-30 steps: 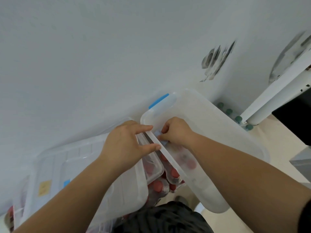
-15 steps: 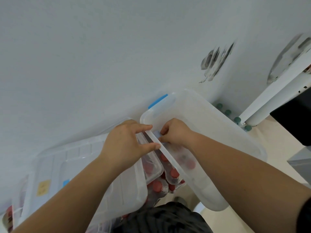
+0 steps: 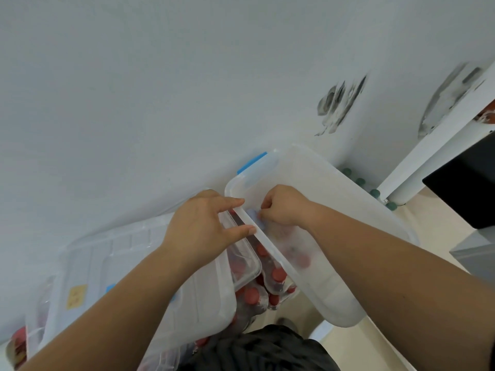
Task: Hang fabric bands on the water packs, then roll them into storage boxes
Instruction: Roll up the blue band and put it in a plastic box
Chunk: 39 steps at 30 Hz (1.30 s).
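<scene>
Your left hand lies flat-fingered, with forefinger and thumb tip touching the long near rim of the tilted storage box and nothing gripped. Your right hand is curled just inside that rim, pinching a small pale-blue piece, seemingly the fabric band; most of it is hidden. The water packs, red-capped, sit under the box's near rim. A lidded box lies left of the storage box, under your left wrist. A blue latch sits on the storage box's far end.
</scene>
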Motion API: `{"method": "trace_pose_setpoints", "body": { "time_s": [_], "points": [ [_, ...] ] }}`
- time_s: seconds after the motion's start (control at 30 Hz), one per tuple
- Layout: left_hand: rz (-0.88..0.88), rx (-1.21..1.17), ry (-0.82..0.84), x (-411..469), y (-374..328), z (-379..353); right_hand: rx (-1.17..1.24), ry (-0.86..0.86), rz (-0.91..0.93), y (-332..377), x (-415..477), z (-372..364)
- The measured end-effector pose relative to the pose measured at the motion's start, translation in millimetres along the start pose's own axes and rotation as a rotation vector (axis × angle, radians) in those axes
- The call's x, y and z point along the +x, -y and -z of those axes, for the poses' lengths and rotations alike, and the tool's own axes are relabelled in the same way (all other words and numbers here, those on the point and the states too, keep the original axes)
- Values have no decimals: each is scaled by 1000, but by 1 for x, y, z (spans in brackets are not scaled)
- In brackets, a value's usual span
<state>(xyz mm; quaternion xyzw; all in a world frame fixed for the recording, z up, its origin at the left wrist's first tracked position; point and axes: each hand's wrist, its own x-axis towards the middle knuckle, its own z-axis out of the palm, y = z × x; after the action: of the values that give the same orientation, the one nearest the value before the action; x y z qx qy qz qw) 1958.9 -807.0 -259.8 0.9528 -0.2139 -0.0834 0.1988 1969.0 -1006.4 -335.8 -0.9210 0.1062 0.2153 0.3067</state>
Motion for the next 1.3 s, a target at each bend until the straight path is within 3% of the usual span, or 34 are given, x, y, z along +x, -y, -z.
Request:
{"method": "trace_pose_setpoints", "body": {
  "time_s": [0.23, 0.37, 0.5, 0.63, 0.73, 1.13, 1.3],
  "points": [
    [-16, -15, -43, -7, 7, 10, -16, -299, 55, 39, -30, 40],
    [30, 27, -72, -27, 24, 27, 150, -533, 208, 81, -76, 42],
    [84, 119, -89, -61, 60, 46, 111, -474, 249, 114, -116, 15],
    [144, 244, 28, -92, 91, 54, -188, -342, 104, 121, -120, -32],
    [113, 225, 105, -110, 109, 51, -176, -337, -6, 119, -125, -57],
    [-84, 148, 103, -117, 136, 51, -163, -616, -176, 133, -147, -79],
    [-204, 126, -22, -115, 123, 57, -166, -748, -187, 123, -180, -58]
  ]
}}
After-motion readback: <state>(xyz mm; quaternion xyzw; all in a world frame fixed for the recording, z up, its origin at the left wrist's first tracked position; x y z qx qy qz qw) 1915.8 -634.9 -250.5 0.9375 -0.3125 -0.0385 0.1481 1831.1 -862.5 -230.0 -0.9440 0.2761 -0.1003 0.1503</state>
